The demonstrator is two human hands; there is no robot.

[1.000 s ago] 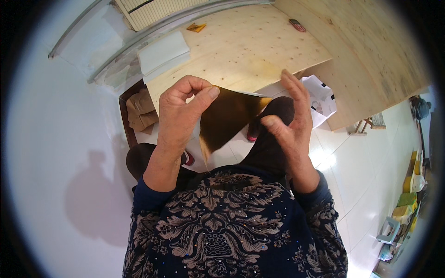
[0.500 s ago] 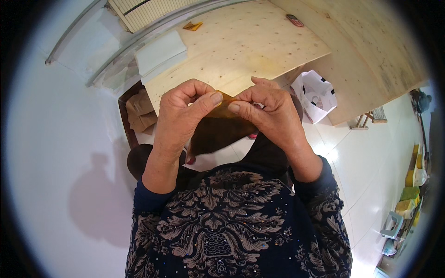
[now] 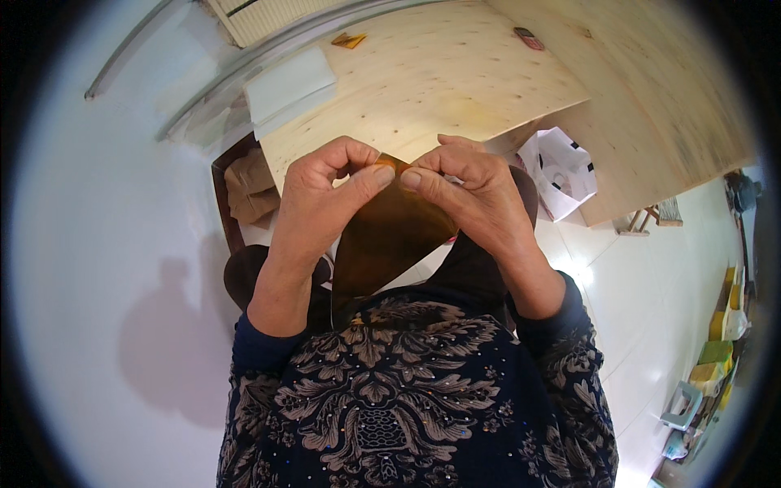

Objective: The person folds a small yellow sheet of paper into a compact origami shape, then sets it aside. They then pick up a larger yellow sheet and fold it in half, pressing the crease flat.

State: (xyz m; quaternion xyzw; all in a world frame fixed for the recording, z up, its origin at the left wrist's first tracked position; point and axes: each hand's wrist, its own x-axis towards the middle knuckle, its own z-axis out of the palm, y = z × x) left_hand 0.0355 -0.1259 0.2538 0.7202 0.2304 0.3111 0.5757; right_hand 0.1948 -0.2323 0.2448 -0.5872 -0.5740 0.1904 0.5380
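A sheet of shiny gold foil paper [image 3: 386, 232] hangs between my hands in front of my chest, dark and glossy on the side I see. My left hand [image 3: 325, 191] pinches its top edge between thumb and forefinger. Close beside it, my right hand [image 3: 468, 187] pinches the same edge, thumb toward me. The two thumb tips are only slightly apart. From there the sheet slopes down to a pointed lower end near my shirt. The fingers behind the sheet are partly hidden.
Beyond my hands stands a pale wooden table [image 3: 439, 73] with a folded gold piece [image 3: 348, 41], a stack of white sheets [image 3: 290, 89] and a red mobile phone [image 3: 529, 38]. A white bag [image 3: 557, 172] is under its right side. Brown paper [image 3: 252, 187] lies in a box at left.
My hands have drawn closer together along the top edge. More of the gold sheet now shows, its lower part hanging nearer my shirt. The view has shifted slightly.
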